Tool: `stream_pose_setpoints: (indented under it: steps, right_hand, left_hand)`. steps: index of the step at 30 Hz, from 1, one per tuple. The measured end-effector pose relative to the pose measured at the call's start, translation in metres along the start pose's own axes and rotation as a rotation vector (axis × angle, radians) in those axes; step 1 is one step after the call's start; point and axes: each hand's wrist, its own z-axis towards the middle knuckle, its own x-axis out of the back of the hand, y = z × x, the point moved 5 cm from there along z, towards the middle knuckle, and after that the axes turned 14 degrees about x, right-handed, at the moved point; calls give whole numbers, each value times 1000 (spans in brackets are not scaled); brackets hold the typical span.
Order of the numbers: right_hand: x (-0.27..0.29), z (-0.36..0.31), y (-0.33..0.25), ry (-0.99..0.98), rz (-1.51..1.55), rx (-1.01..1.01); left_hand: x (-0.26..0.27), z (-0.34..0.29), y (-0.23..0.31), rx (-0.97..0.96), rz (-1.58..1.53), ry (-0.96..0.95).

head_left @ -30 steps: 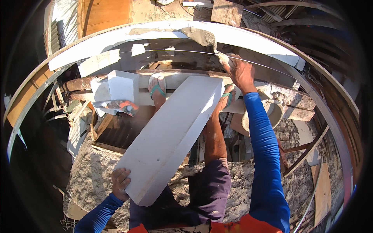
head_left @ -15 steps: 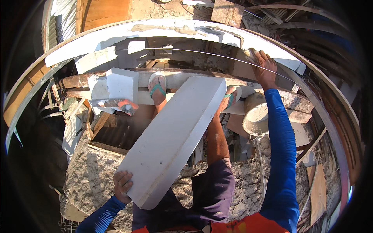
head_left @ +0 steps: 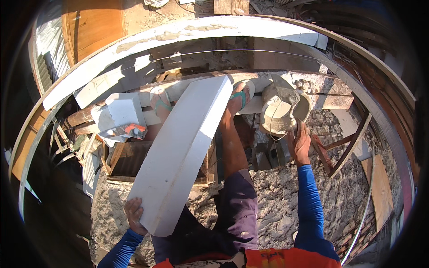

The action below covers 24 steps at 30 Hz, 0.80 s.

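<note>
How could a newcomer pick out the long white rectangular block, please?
Find the weathered wooden planks under the sandalled feet. From between those feet, the long white rectangular block slants toward the lower left, to the left hand. Unlike the shorter white block to its left, it is held.

Hard sunlight pours in, sharp shadows everywhere, far left and right edges sinking into darkness! Upper left, orange-brown wooden panel (head_left: 96, 27) glowing, corrugated sheeting (head_left: 43, 73) right beside it. Across middle, weathered timber planks (head_left: 333, 102) running side to side. Below, rough, crumbly masonry (head_left: 277, 201), pitted and sunlit. Over on right, slanting wooden brace (head_left: 356, 140), then plywood board (head_left: 383, 192) leaning lower down, pale thin strip (head_left: 364, 219) alongside!
</note>
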Motion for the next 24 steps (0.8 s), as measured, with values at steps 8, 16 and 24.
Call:
stream_pose_setpoints:
  steps: [8, 16, 24]
  right_hand:
    - [-47, -69, 116, -144, -353, -463]
    - [-58, -67, 166, -154, -79, -197]
    - [28, -57, 125, -156, 6, -35]
  left_hand:
    - [1, -6, -5, -4, 28, 33]
    - [-3, -15, -10, 12, 23, 2]
    - [0, -3, 6, -29, 109, 19]
